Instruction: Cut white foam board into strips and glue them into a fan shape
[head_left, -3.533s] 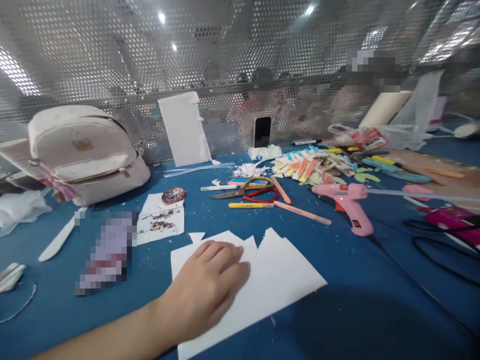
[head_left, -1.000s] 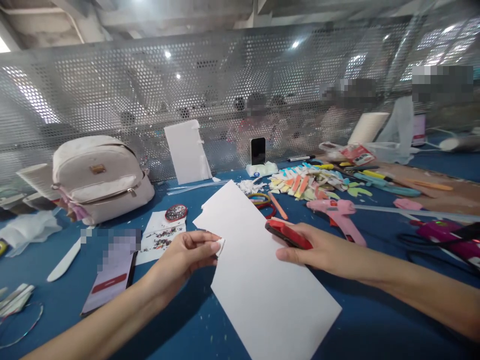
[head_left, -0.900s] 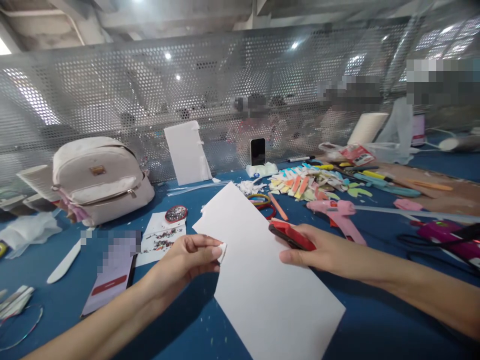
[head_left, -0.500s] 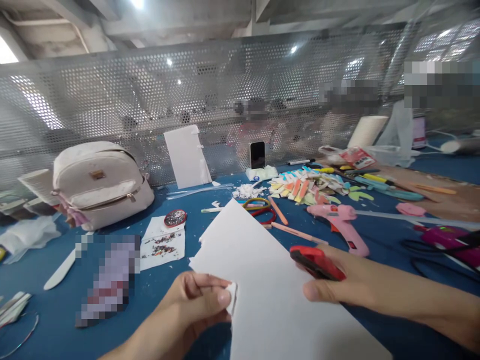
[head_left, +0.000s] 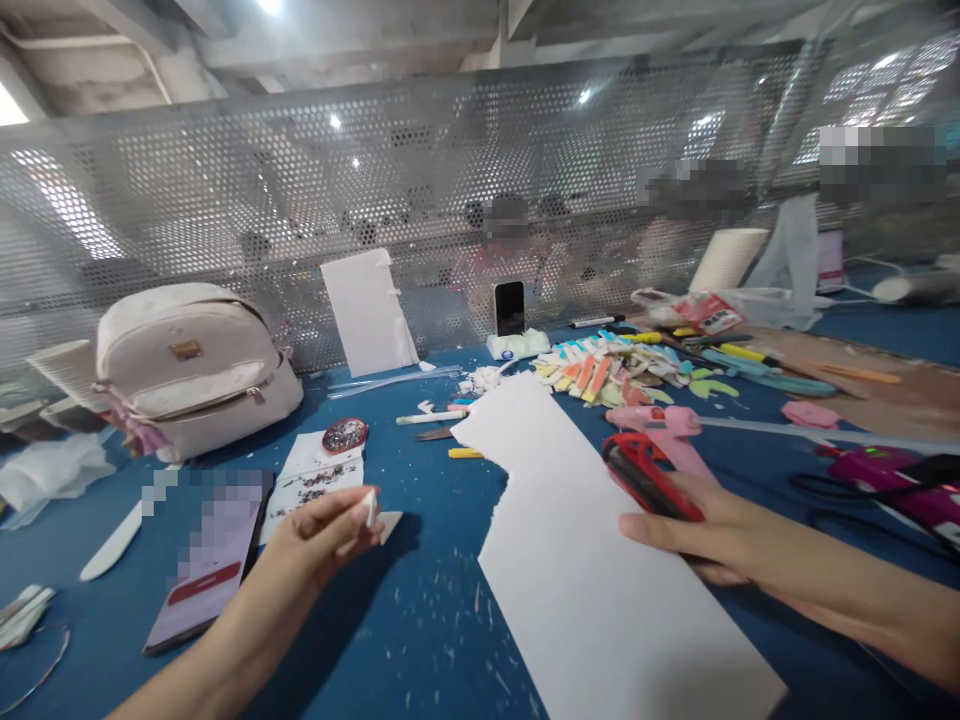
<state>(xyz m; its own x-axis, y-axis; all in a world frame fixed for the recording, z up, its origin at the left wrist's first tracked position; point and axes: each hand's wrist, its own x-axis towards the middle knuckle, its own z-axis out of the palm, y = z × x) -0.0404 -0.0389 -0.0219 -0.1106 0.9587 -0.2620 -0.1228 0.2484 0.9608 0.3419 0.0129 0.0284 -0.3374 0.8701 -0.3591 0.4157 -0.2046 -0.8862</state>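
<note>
My left hand (head_left: 319, 540) is closed in a pinch on a small white scrap of board (head_left: 370, 508), held above the blue table, clear of the big sheet. A larger bit of the scrap shows below the fingers. The white foam board (head_left: 577, 520) has a curved, ragged notch along its left edge. My right hand (head_left: 697, 535) grips a red-and-black utility knife (head_left: 649, 475) above the board's right edge, thumb pointing left. I see no blade. Whether this hand also bears the board is hard to tell. White crumbs (head_left: 442, 630) litter the table left of the board.
A pink glue gun (head_left: 675, 430) lies behind the right hand. Coloured strips (head_left: 600, 370) are heaped farther back. To the left are a phone (head_left: 214, 570), a paper with glitter (head_left: 300, 470), and a white backpack (head_left: 195, 370). A perforated metal screen (head_left: 420, 190) closes the back.
My left hand has moved left, away from the board, with the scrap pulled free. The board has shifted right and turned, showing the notch. The utility knife has stayed in my right hand.
</note>
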